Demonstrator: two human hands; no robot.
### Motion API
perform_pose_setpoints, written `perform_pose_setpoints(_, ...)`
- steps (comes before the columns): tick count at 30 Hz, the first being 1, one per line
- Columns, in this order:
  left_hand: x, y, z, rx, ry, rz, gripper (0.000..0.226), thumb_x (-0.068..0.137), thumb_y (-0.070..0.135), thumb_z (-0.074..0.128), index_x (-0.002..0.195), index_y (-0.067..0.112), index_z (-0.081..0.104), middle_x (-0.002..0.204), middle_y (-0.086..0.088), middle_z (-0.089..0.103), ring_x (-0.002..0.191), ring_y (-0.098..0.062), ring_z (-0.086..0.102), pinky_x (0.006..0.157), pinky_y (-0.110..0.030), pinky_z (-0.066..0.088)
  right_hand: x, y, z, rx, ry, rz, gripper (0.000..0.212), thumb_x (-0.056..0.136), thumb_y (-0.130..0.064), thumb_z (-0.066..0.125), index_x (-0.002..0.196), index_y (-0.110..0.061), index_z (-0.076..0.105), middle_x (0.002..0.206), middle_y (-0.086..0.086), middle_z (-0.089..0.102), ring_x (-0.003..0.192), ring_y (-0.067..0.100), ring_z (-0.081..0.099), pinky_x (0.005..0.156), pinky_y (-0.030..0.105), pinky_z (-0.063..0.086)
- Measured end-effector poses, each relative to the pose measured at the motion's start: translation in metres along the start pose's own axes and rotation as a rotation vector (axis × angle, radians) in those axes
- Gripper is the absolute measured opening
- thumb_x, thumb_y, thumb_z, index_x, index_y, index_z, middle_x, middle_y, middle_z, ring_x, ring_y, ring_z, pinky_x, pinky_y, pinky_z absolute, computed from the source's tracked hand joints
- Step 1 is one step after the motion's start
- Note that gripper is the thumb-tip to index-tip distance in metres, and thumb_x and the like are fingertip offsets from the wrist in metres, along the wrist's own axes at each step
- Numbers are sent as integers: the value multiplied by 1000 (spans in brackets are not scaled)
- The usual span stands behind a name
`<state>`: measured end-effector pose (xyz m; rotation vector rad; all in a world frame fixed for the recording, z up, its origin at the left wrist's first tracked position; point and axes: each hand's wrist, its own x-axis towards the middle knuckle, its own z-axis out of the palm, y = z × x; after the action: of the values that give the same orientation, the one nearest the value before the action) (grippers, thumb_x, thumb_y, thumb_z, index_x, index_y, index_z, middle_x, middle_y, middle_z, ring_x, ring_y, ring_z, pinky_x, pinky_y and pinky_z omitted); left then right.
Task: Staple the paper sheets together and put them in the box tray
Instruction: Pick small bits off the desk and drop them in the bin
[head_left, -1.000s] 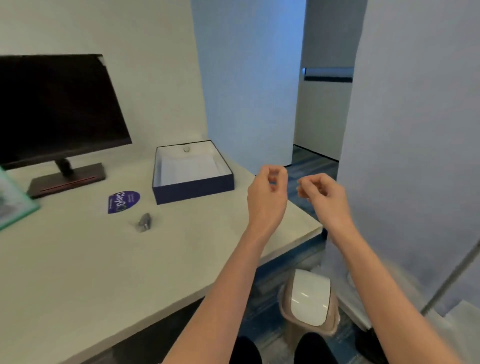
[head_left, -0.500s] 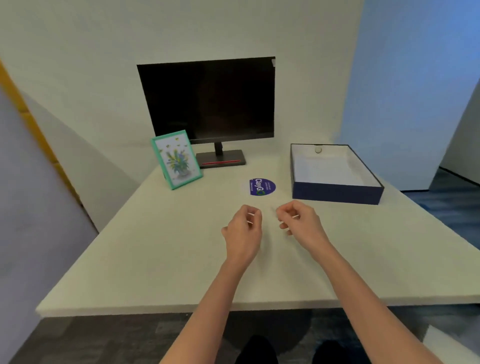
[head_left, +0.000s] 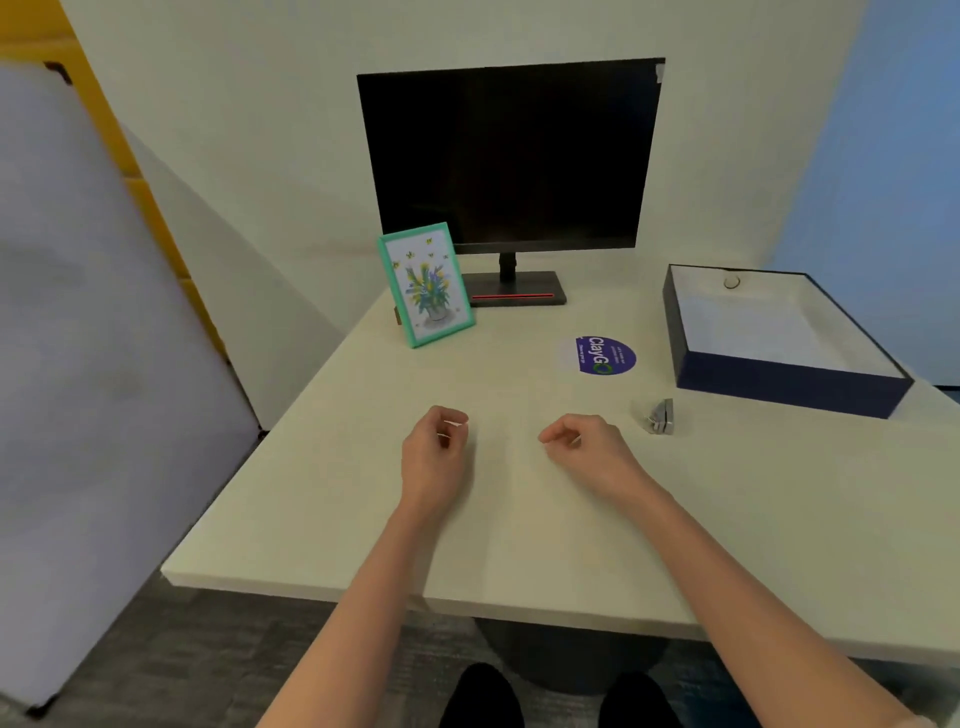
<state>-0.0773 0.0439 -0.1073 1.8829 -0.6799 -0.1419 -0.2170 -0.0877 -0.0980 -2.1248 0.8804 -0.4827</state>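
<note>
- Pale desk (head_left: 311, 519) fills mid frame, plain wall behind, blue partition at upper right.
- Paper sheets: hard to make out. Faint pale rectangle on desk between & just beyond the hands may be them, can't tell for sure – same colour as desktop.
- Box tray (head_left: 779, 384), navy w/ white inside, right of frame; looks to hold some white paper at the bottom, plus small ring-like item at far wall.
- Stapler (head_left: 660, 417), small, silvery, just below-left of tray, well apart from both hands, untouched.
- Left hand (head_left: 435, 452) centre frame: fingers curled loosely in, thumb near fingertips; nothing clearly held.
- Right hand (head_left: 584, 447) just right of it: same loose curl, no obvious hold on anything.
- Progress, my read: stapling not begun – stapler to fetch, sheets to square, staple, then into tray.
- Writing: round purple sticker (head_left: 605, 356) reads "ClayGo"; smaller lines too tiny.
- Outward: dark monitor (head_left: 509, 156) top centre, no logo legible; green-framed flower picture (head_left: 426, 283) left of its stand.
</note>
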Motion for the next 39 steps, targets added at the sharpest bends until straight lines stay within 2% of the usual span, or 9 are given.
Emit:
perform_pose_setpoints(3, 0, -4, 0, -43, 19, -3, 10, 91, 12, 54, 92, 14, 64, 75, 2, 61, 64, -11, 53, 54, -7, 39, 6, -8, 8, -41, -59, -15, 11, 79, -21, 68, 89, -21, 73, 79, -7, 65, 78, 10, 59, 76, 25, 46)
perform_pose_setpoints(12, 3, -10, 1, -57, 15, 10, 9, 90, 14, 55, 91, 14, 64, 68, 5, 57, 61, -8, 51, 55, -8, 38, 23, -17, 19, -195, -85, 2, 6, 73, -26, 74, 76, -24, 68, 70, -11, 60, 77, 12, 59, 68, 24, 41)
perform_pose_setpoints(14, 3, -9, 2, -35, -2, 7, 8, 89, 15, 57, 91, 15, 64, 69, 5, 57, 63, -11, 52, 56, -11, 39, 25, -19, 20, -214, -81, 7, 8, 72, -25, 73, 70, -26, 65, 71, -11, 62, 81, 14, 62, 71, 26, 46)
perform_pose_setpoints(17, 3, -7, 2, 57, -58, 28, 5, 86, 16, 59, 87, 16, 64, 73, 5, 59, 67, -13, 54, 69, -26, 45, 29, -24, 20, -267, -115, 11, 15, 72, -21, 69, 61, -28, 60, 83, -3, 69, 91, 19, 64, 81, 32, 53)
perform_pose_setpoints(21, 7, 0, 5, 209, -173, 73, 5, 83, 20, 61, 82, 21, 65, 83, 5, 66, 80, -18, 63, 86, -40, 50, 33, -31, 19, -364, -181, 8, 6, 74, -20, 63, 71, -26, 64, 99, 2, 70, 97, 23, 64, 87, 36, 53)
perform_pose_setpoints(27, 10, 8, 13, 279, -285, 78, 11, 82, 20, 61, 84, 23, 71, 78, 8, 66, 85, -18, 65, 91, -43, 49, 36, -29, 19, -417, -266, 17, 12, 77, -25, 55, 65, -23, 57, 102, 5, 68, 99, 30, 62, 87, 36, 51)
perform_pose_setpoints(32, 10, 11, 17, 312, -302, 87, 13, 81, 19, 60, 82, 27, 71, 72, 10, 63, 81, -16, 61, 92, -42, 47, 34, -27, 16, -444, -300, -5, 12, 86, -23, 52, 84, -19, 63, 105, 6, 66, 101, 30, 61, 90, 39, 49)
perform_pose_setpoints(36, 11, 13, 20, 343, -310, 84, 4, 79, 25, 67, 76, 28, 67, 75, 9, 65, 83, -15, 63, 94, -41, 44, 36, -23, 10, -372, -295, 1, 22, 83, -14, 49, 89, -1, 65, 97, 14, 67, 91, 30, 62, 83, 40, 50)
perform_pose_setpoints(39, 14, 12, 22, 350, -300, 68, 13, 77, 25, 68, 67, 28, 61, 79, 9, 69, 85, -15, 63, 95, -42, 45, 36, -21, 6, -322, -296, 22, 30, 83, -10, 49, 100, 13, 58, 101, 29, 63, 75, 16, 43, 69, 34, 43)
